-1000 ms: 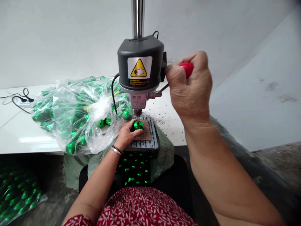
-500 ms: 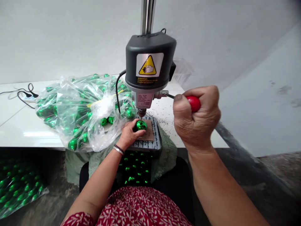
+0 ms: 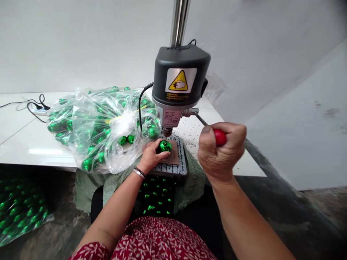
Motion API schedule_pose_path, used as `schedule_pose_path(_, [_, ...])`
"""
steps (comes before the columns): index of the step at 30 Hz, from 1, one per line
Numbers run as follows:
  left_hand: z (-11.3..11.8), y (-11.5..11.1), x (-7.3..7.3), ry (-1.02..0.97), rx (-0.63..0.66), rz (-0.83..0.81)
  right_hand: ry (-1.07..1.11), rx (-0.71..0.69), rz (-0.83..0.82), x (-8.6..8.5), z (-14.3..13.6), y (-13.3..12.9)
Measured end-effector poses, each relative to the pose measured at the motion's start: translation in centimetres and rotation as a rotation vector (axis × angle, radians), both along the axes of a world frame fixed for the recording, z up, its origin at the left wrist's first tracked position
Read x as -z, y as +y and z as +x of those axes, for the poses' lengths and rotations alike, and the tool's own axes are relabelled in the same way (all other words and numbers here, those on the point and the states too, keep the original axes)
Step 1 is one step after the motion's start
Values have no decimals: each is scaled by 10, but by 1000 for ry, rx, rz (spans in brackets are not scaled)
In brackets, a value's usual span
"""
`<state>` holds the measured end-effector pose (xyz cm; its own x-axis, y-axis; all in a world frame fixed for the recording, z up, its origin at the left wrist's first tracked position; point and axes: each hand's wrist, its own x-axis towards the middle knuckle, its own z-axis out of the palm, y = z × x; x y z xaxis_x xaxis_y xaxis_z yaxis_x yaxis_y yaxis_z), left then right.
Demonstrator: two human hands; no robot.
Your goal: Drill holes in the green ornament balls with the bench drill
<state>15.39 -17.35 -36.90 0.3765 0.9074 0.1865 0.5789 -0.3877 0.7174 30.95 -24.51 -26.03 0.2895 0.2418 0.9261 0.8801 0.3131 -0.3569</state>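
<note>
the left hand is clamped on a shiny green bauble from its left side, over the brown pad near the desk's front edge. the drill chuck stands directly above the bauble. the right hand, farther from it, wraps the red lever knob, right of the drill press.

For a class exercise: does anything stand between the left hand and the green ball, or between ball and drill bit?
Nothing visible does: the left hand holds the green ball, and the drill bit is right at the ball's top.
</note>
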Motion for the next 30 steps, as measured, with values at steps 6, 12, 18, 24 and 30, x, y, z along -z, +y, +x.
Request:
schedule_pose_path(6, [0,1,1,-7,-2,-9,2,8,50,14,0,3])
schedule_pose_path(12, [-1,3,4,-37,-3,-6,19,-64,41,31,-2,0])
schedule_pose_path(18, [2,-2,-3,-133,-13,-79,118,-70,-18,-25,3,15])
schedule_pose_path(24, [-9,-10,-22,-205,-36,-150,346,-111,-261,-77,8,35])
schedule_pose_path(30, [-6,-5,-20,-51,-7,-96,354,-106,-231,-72,6,34])
